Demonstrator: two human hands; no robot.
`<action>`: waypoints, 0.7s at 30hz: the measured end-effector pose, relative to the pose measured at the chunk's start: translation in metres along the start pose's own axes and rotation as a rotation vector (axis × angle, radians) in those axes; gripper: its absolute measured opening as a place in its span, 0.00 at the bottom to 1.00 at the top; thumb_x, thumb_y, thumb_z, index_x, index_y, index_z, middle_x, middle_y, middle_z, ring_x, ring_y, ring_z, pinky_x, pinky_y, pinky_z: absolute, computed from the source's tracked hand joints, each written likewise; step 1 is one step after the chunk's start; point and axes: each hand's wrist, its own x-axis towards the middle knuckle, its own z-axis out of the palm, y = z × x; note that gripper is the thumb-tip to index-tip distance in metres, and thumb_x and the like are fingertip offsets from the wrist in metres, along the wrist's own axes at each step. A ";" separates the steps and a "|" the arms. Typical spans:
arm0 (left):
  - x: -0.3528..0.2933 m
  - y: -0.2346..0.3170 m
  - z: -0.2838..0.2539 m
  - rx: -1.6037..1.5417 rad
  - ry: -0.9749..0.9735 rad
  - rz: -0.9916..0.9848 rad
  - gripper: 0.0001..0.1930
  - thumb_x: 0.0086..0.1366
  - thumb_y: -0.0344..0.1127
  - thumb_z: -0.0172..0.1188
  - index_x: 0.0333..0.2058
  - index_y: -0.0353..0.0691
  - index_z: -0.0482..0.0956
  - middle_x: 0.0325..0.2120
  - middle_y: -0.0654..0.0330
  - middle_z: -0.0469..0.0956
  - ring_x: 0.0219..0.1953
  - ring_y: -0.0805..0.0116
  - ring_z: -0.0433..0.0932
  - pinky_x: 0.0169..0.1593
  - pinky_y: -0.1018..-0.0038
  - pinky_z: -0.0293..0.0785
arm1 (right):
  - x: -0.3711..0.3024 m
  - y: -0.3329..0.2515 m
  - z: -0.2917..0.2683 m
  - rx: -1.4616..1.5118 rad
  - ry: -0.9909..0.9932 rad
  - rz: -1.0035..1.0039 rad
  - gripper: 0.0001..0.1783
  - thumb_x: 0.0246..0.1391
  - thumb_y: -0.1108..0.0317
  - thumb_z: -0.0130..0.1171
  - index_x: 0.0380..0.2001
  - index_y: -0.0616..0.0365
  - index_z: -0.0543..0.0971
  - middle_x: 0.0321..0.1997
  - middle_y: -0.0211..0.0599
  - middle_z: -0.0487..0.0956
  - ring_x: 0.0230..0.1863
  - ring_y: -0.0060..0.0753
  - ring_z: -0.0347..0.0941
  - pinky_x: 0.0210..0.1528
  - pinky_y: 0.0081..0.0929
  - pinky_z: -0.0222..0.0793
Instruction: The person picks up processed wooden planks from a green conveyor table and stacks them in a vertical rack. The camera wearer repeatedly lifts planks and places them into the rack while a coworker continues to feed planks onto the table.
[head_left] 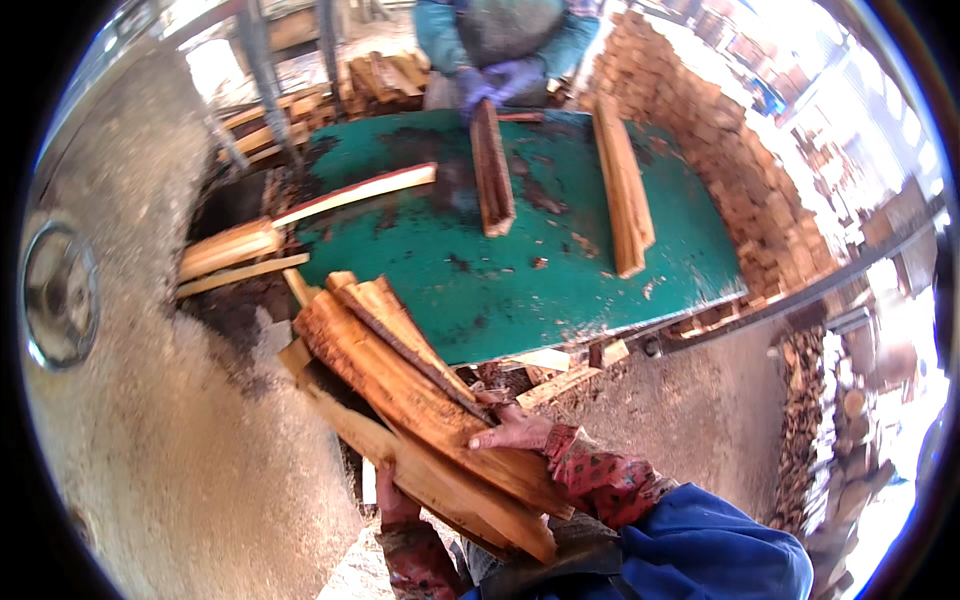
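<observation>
Long pieces of split firewood (390, 370) lie bundled against my body, slanting from the lower middle up to the left. My left hand (395, 495) grips the lowest, pale plank (450, 490) from below, its thumb along the edge and the other fingers hidden. Over the upper pieces lies my right hand (520, 430), thumb on the wood and fingers curled round the far side. Beyond the bundle's top end is a green tabletop (440, 290), flaked with bark.
Across the table, a co-worker's purple-gloved hands (500, 85) hold a dark split log (492, 180). Another split log (622, 190) lies to its right, a thin strip (355, 195) to its left. Stacked firewood (700, 150) lines the right; a concrete surface (150, 430) fills the left.
</observation>
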 end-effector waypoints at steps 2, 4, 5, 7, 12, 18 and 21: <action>-0.007 -0.018 0.004 -0.061 -0.051 -0.020 0.37 0.62 0.49 0.60 0.63 0.35 0.58 0.57 0.49 0.68 0.57 0.50 0.69 0.62 0.57 0.65 | -0.014 0.019 -0.005 0.040 -0.006 0.005 0.68 0.36 0.31 0.68 0.67 0.70 0.50 0.67 0.63 0.59 0.70 0.54 0.53 0.71 0.37 0.50; -0.021 -0.032 0.026 0.029 -0.058 0.021 0.39 0.60 0.53 0.59 0.63 0.35 0.58 0.58 0.48 0.68 0.58 0.49 0.68 0.63 0.57 0.64 | -0.035 0.019 -0.018 0.076 -0.015 0.056 0.68 0.34 0.32 0.68 0.67 0.69 0.51 0.66 0.62 0.62 0.69 0.52 0.56 0.70 0.36 0.51; -0.021 -0.040 0.020 0.026 -0.080 -0.009 0.40 0.60 0.55 0.58 0.63 0.35 0.58 0.58 0.48 0.67 0.58 0.50 0.67 0.63 0.57 0.63 | -0.049 0.003 -0.026 0.104 -0.005 0.055 0.68 0.34 0.31 0.68 0.67 0.69 0.51 0.66 0.61 0.62 0.69 0.52 0.56 0.69 0.36 0.52; -0.018 -0.054 0.023 0.009 -0.178 -0.087 0.43 0.58 0.59 0.58 0.63 0.35 0.59 0.59 0.49 0.67 0.58 0.49 0.67 0.63 0.57 0.63 | -0.065 0.006 -0.038 0.107 0.041 0.022 0.68 0.34 0.32 0.69 0.67 0.69 0.52 0.65 0.58 0.63 0.68 0.51 0.58 0.69 0.36 0.53; -0.027 -0.099 0.045 0.292 0.168 0.075 0.46 0.54 0.64 0.58 0.63 0.36 0.60 0.59 0.47 0.65 0.57 0.50 0.68 0.61 0.58 0.64 | -0.107 0.000 -0.077 0.203 0.097 -0.159 0.66 0.34 0.38 0.74 0.66 0.68 0.53 0.65 0.55 0.63 0.67 0.46 0.58 0.69 0.36 0.54; -0.025 -0.090 0.135 0.354 -0.122 -0.022 0.46 0.54 0.63 0.58 0.61 0.34 0.60 0.57 0.47 0.66 0.55 0.51 0.69 0.58 0.59 0.66 | -0.160 0.009 -0.111 0.179 0.295 -0.295 0.72 0.30 0.36 0.75 0.67 0.70 0.48 0.67 0.57 0.61 0.67 0.47 0.58 0.68 0.35 0.55; -0.018 -0.105 0.162 0.411 -0.206 -0.077 0.45 0.53 0.63 0.58 0.61 0.33 0.61 0.56 0.47 0.67 0.54 0.51 0.70 0.57 0.59 0.67 | -0.191 0.016 -0.118 0.246 0.395 -0.333 0.71 0.32 0.38 0.76 0.68 0.69 0.47 0.68 0.56 0.60 0.68 0.44 0.56 0.69 0.34 0.53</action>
